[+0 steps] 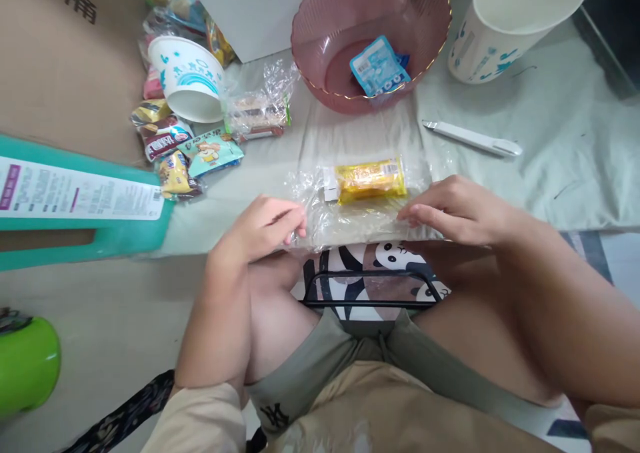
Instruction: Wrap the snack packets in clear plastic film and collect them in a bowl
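Both hands are down on the near edge of a clear plastic bag [360,203]. Left hand [267,229] is curled, fingertips pinching the bag's left corner; right hand [453,209] lies flatter, fingers together, pressing the right corner. Inside the bag, just beyond my fingers, sits a yellow snack bar [370,179], lying flat on the pale green cloth [560,153]. The film looks slippery and crinkled, so if I tug unevenly I reckon it could slip out of my pinch, or the bar could slide out the open side. Off to the left, a heap of snack packets [187,149] with a paper bowl [187,79] tipped on them. To the right, a white pen [473,138]. Further back, a pink bowl [435,39] holding a blue packet [377,66], and a tall paper cup [510,29].
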